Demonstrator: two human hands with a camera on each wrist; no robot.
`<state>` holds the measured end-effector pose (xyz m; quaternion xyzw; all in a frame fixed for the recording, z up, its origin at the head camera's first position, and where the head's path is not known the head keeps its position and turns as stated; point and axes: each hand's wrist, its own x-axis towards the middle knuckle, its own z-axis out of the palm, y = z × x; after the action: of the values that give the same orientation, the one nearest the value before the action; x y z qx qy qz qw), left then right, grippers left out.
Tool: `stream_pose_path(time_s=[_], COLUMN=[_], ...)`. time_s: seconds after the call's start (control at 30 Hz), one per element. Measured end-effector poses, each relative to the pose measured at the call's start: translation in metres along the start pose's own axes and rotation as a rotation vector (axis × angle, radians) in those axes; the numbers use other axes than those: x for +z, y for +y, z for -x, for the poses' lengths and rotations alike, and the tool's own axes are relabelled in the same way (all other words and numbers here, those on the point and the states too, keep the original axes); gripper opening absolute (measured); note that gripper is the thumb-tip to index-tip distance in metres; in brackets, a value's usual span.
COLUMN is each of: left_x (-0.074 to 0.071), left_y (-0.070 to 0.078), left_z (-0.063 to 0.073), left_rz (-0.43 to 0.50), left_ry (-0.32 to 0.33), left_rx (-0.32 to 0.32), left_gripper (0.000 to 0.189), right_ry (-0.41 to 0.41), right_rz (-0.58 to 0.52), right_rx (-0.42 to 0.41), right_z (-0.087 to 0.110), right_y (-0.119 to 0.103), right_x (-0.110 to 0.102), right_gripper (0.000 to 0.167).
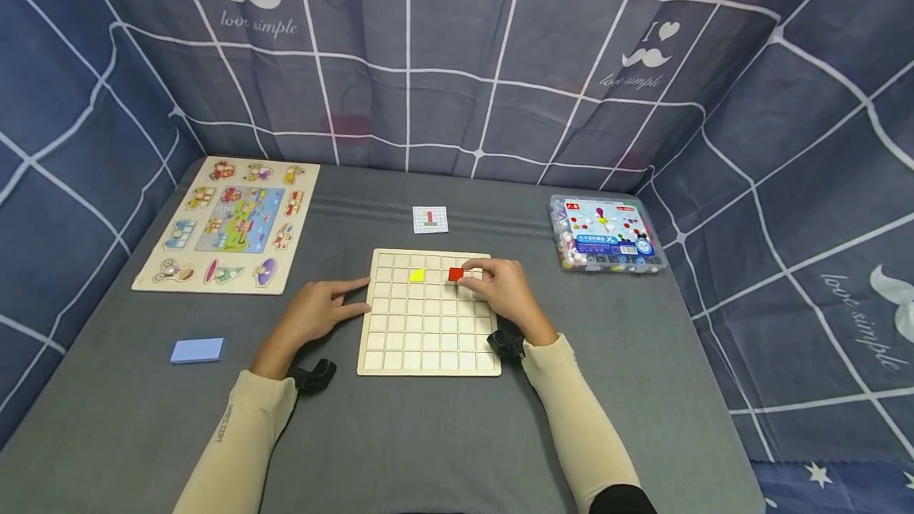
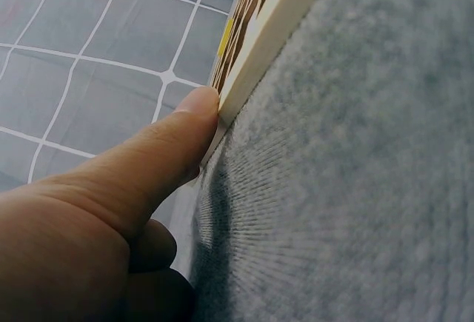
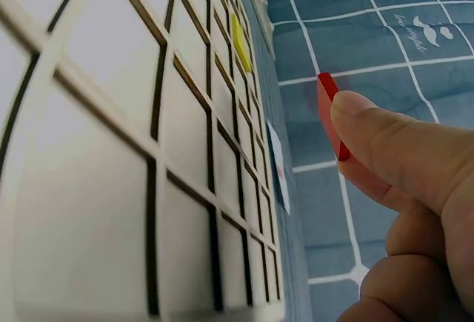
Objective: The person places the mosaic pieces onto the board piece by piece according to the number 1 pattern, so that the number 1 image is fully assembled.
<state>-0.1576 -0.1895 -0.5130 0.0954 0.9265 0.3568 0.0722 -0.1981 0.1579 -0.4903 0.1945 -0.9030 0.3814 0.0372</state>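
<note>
A wooden grid board lies flat on the grey cloth, with a yellow square tile in one of its upper cells. My right hand pinches a red square tile between thumb and finger. In the right wrist view the red tile is held up off the board's surface. My left hand touches the board's left edge with thumb and forefinger stretched out. The left wrist view shows the thumb against the board's side.
Behind the board lies a small printed pattern card. A picture puzzle board is at the back left, a blue block in front of it. A clear plastic box of beads stands at the back right, near the curtain.
</note>
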Motion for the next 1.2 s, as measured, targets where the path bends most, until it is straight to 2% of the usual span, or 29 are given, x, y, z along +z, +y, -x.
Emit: stream_pose_path(time_s=[0.3, 0.47, 0.67, 1.2], left_x=[0.001, 0.001, 0.0, -0.001], left_y=[-0.001, -0.002, -0.001, 0.0], left_z=[0.001, 0.001, 0.0, 0.0], left_rz=[0.011, 0.015, 0.008, 0.007], left_ry=[0.0, 0.003, 0.007, 0.012], left_rx=[0.016, 0.017, 0.009, 0.018], left_gripper=[0.058, 0.057, 0.058, 0.057], right_ry=[-0.028, -0.033, -0.029, -0.054], right_rz=[-0.019, -0.022, -0.026, -0.023], right_rx=[0.033, 0.022, 0.005, 0.045], right_z=[-0.007, -0.012, -0.018, -0.022], right_y=[-0.003, -0.003, -0.002, -0.005], right_x=[0.02, 0.028, 0.035, 0.045], right_gripper=[0.02, 0.019, 0.02, 0.022])
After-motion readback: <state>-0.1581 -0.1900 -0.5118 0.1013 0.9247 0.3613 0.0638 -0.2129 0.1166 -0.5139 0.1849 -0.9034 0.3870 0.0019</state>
